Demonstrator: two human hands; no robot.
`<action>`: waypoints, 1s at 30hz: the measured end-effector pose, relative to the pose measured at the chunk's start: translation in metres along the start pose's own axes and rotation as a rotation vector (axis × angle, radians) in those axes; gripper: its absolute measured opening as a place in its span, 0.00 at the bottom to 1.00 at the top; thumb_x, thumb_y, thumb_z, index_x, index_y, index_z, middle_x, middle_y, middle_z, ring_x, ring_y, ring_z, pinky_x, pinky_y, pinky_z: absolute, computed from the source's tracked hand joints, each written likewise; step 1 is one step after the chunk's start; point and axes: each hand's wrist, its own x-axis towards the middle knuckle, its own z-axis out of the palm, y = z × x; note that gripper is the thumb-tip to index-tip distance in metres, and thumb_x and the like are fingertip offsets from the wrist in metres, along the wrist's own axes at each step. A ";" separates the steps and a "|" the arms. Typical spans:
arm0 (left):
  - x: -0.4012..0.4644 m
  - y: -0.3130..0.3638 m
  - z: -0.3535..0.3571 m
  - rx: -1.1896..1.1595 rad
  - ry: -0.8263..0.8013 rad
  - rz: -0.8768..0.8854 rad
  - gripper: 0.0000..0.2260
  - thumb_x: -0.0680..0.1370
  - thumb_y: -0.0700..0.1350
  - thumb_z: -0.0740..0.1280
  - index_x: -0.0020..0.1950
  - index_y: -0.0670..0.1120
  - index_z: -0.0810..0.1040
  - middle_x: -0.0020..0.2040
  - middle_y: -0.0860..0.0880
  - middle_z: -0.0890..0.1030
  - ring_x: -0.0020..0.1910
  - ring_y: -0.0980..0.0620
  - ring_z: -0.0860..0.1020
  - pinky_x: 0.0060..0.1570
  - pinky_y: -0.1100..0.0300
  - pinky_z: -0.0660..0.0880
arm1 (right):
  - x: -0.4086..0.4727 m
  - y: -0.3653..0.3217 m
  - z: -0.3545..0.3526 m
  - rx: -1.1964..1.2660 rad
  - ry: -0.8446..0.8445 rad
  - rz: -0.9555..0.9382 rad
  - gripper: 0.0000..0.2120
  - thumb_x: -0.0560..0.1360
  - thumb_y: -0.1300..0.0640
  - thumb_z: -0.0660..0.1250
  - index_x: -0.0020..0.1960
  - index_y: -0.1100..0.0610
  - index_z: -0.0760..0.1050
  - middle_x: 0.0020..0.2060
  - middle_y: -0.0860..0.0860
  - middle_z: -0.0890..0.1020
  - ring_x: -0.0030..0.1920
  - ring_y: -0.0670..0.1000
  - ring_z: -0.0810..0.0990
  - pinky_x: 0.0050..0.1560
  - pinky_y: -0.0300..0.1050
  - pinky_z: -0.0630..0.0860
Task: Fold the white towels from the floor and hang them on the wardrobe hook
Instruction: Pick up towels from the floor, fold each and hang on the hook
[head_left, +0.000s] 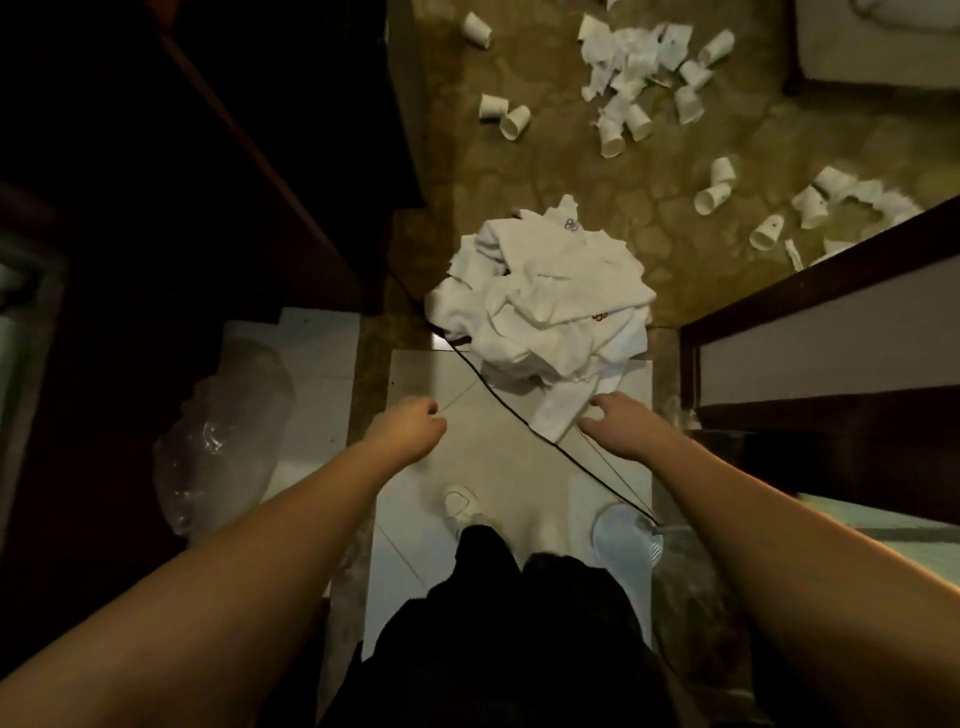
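A crumpled pile of white towels (540, 301) lies on the floor straight ahead, half on the patterned carpet and half on the pale tiles. One towel end trails toward me. My right hand (621, 423) hovers just beside that trailing end with loosely curled fingers, holding nothing. My left hand (410, 428) hangs over the bare tiles to the left of the pile, fingers curled in, holding nothing. The wardrobe hook is not in view.
A thin black cable (514, 415) runs across the tiles from under the pile toward my feet. Several white paper cups (623, 124) and torn paper litter the carpet beyond. Dark furniture (208, 156) stands left, a dark-framed panel (810, 332) right, a clear plastic bag (228, 431) lower left.
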 end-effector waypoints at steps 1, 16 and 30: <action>0.015 0.001 -0.005 -0.001 -0.007 -0.002 0.12 0.81 0.49 0.60 0.58 0.44 0.77 0.56 0.43 0.78 0.50 0.45 0.77 0.46 0.55 0.72 | 0.013 -0.003 -0.002 0.025 0.000 0.006 0.30 0.81 0.44 0.61 0.78 0.58 0.64 0.75 0.59 0.67 0.73 0.60 0.68 0.69 0.51 0.67; 0.278 0.053 -0.005 -0.004 -0.190 0.030 0.11 0.82 0.46 0.61 0.56 0.41 0.78 0.57 0.41 0.79 0.56 0.40 0.78 0.53 0.53 0.74 | 0.251 0.011 -0.007 0.198 -0.097 0.095 0.26 0.82 0.48 0.63 0.75 0.59 0.67 0.72 0.59 0.71 0.71 0.59 0.71 0.72 0.54 0.67; 0.480 0.107 0.030 0.307 -0.061 0.329 0.23 0.80 0.41 0.64 0.73 0.54 0.66 0.63 0.45 0.72 0.51 0.44 0.73 0.52 0.49 0.77 | 0.420 -0.006 0.018 0.312 -0.060 0.025 0.32 0.79 0.50 0.68 0.79 0.54 0.61 0.71 0.59 0.75 0.68 0.60 0.74 0.66 0.49 0.70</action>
